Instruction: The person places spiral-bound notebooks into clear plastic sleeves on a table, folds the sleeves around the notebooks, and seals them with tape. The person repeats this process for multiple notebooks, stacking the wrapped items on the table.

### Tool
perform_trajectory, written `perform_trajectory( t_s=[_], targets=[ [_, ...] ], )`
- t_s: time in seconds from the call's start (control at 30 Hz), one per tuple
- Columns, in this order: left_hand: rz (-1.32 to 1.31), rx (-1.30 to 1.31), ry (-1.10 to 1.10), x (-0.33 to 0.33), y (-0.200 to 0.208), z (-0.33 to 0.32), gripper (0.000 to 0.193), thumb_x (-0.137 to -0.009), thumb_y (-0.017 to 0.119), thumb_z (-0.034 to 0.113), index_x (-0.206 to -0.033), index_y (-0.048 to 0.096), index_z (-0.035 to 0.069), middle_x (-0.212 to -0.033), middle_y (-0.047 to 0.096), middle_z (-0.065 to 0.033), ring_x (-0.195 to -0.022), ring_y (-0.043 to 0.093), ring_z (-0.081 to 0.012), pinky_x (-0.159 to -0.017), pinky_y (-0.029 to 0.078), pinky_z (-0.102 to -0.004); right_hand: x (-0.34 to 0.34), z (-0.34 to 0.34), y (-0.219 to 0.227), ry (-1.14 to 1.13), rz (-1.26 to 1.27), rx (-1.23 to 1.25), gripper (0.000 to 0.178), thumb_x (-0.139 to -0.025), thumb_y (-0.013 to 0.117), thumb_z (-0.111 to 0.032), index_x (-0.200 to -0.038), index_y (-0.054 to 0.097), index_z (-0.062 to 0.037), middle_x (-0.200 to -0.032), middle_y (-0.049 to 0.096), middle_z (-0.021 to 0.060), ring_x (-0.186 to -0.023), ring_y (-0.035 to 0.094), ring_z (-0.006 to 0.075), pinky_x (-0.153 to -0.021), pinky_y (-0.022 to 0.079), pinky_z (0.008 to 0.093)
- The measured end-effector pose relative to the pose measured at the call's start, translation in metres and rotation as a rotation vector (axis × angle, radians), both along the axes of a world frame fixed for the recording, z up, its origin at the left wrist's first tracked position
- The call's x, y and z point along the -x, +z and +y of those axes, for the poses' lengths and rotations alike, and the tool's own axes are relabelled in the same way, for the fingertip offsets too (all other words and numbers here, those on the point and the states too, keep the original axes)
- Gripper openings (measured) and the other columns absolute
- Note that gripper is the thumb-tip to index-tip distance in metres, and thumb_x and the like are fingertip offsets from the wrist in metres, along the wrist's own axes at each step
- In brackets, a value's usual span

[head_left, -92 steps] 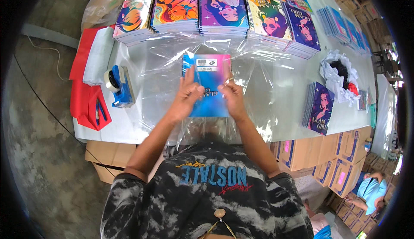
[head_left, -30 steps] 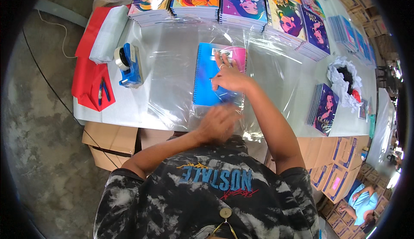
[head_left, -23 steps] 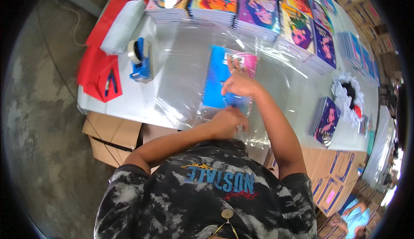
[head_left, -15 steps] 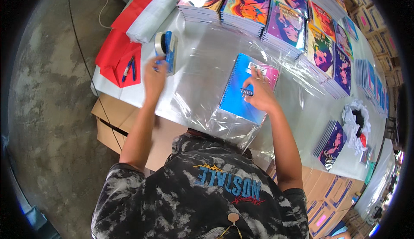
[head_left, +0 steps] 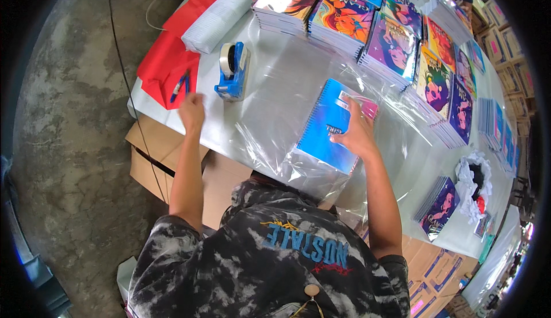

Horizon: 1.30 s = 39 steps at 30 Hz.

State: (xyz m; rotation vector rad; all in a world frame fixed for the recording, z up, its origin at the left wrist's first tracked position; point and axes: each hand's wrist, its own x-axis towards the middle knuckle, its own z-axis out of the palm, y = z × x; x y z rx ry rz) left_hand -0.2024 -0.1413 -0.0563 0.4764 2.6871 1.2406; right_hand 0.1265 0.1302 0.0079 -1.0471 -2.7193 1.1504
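Note:
A blue and pink spiral notebook lies on a sheet of clear plastic film near the front of the table. Over its right part, my right hand rests with thumb and fingers spread. My left hand is closed, near the table's front left edge. Anything between its fingertips is too small to make out. Just right of that hand stands a blue tape dispenser with a roll of tape. Two pens lie beyond the hand on red material.
Stacks of colourful notebooks fill the far side. A white roll lies at the far left. To the right are a small notebook stack and a white plastic-lined container. An opened cardboard box sits below the table's left edge.
My left hand has come away from the tape dispenser, toward me and slightly left. My right hand stays on the notebook, its fingers more spread. The whole view has shifted a little.

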Motion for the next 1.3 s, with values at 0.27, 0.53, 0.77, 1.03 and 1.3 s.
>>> perform_trajectory(
  t_s=[0.27, 0.53, 0.77, 1.03, 1.3],
  targets=[
    [-0.27, 0.276, -0.94, -0.165, 0.085, 0.197, 0.042, -0.076, 0.064, 0.046, -0.078, 0.069, 0.004, -0.073, 0.066, -0.008, -0.064, 0.061, -0.0163, -0.056, 0.046, -0.0307, -0.003, 0.008, -0.006, -0.003, 0.038, -0.018, 0.111, -0.049, 0.085, -0.025, -0.139, 0.022, -0.0091, -0.139, 0.038, 0.0099, -0.129, 0.036, 0.0266, -0.104, 0.022, 0.0478],
    [0.221, 1.186, -1.233, -0.11, 0.077, 0.222, 0.057, -0.071, 0.062, 0.062, -0.082, 0.069, 0.006, -0.075, 0.067, -0.0095, -0.073, 0.065, -0.0261, -0.068, 0.049, -0.04, -0.083, 0.035, -0.054, -0.129, 0.173, -0.318, 0.088, -0.062, 0.078, -0.04, -0.134, 0.035, -0.0124, -0.142, 0.033, 0.0139, -0.133, 0.029, 0.0284, -0.105, 0.02, 0.048],
    [-0.319, 0.159, -0.775, -0.159, -0.006, 0.202, 0.062, -0.086, 0.051, 0.052, -0.119, 0.053, -0.001, -0.113, 0.054, -0.0228, -0.108, 0.049, -0.0322, -0.098, 0.034, -0.0404, -0.099, 0.029, -0.06, -0.516, 0.172, -0.134, 0.043, -0.084, 0.058, -0.039, -0.11, 0.061, -0.0058, -0.126, 0.045, 0.0193, -0.116, 0.041, 0.0338, -0.1, 0.03, 0.0418],
    [-0.521, -0.537, -0.575, -0.199, 0.068, 0.149, 0.066, -0.084, 0.056, 0.044, -0.129, 0.037, -0.001, -0.118, 0.047, -0.0148, -0.11, 0.044, -0.0224, -0.097, 0.033, -0.0346, -0.036, -0.033, 0.012, -0.523, 1.215, 0.393, 0.063, -0.078, 0.07, -0.027, -0.126, 0.038, -0.0002, -0.117, 0.046, 0.0125, -0.108, 0.047, 0.0206, -0.092, 0.04, 0.0338],
    [0.087, -0.631, -0.534, -0.204, 0.088, 0.142, 0.041, -0.089, 0.047, 0.012, -0.128, 0.045, -0.001, -0.128, 0.048, -0.0185, -0.119, 0.045, -0.0283, -0.101, 0.032, -0.0333, -0.011, -0.038, 0.032, -0.63, 1.104, 0.364, 0.044, -0.082, 0.064, -0.018, -0.119, 0.049, 0.0005, -0.099, 0.053, 0.0044, -0.087, 0.05, 0.0099, -0.077, 0.042, 0.0235]
  ],
)
